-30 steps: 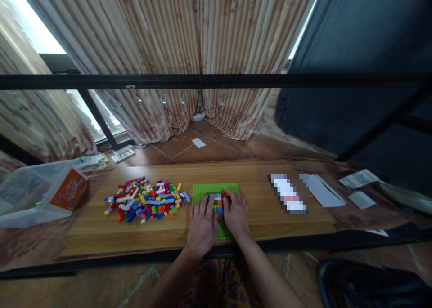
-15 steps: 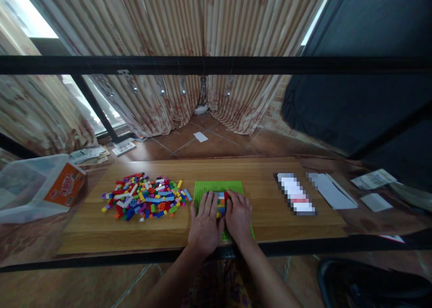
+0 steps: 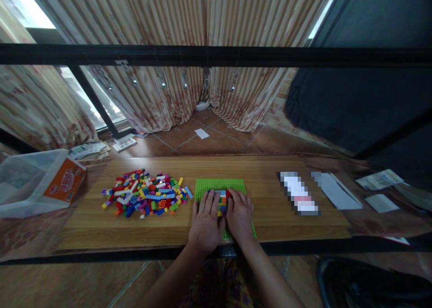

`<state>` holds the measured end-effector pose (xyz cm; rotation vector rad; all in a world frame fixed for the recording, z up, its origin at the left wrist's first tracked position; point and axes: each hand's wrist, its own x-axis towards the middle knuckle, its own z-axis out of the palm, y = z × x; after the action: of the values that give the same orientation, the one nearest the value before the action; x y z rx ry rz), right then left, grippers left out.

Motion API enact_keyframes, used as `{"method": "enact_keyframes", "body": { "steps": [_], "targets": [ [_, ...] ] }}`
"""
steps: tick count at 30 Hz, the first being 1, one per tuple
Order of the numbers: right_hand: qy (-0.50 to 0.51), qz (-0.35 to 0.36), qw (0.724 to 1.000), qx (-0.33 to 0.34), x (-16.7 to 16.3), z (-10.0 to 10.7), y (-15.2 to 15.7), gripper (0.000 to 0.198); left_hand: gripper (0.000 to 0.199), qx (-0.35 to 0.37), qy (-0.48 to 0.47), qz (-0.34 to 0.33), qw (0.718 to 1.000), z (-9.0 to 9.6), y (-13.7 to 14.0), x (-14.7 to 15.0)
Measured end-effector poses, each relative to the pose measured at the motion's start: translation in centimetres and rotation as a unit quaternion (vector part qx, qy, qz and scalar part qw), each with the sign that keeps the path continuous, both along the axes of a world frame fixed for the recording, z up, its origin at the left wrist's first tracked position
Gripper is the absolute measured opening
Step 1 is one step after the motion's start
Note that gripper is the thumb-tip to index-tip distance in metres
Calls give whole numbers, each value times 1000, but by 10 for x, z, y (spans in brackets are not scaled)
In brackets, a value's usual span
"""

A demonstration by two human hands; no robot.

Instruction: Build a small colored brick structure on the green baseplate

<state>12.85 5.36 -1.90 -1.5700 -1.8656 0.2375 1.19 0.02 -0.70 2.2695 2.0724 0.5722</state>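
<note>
A block of joined toy bricks in several colours, red, yellow, orange and light blue among them, rests on a green studded baseplate. My left hand lies over its left part, fingers long and pressed down, the thumb along the near side. From the right, my right hand grips it with bent fingers close together. Between the hands only a narrow strip of the block shows; the fingers cover its ends. Left of the baseplate spreads a pile of loose toy bricks.
The wooden table carries a phone-like thing, blurred out, at the right. White paper lies past it. A clear plastic box with an orange label rests on its side at the far left. A black bar crosses beyond the table.
The view has shifted slightly, so the black bar sits higher in the picture. Both hands stay on the brick block in nearly the same pose.
</note>
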Motion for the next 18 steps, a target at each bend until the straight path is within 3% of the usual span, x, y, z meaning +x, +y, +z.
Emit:
{"method": "enact_keyframes", "body": {
  "steps": [18],
  "targets": [
    [-1,8,1000,12,2,-4,1,34,61,-11,-37,3,999,5,-2,0]
  ]
}}
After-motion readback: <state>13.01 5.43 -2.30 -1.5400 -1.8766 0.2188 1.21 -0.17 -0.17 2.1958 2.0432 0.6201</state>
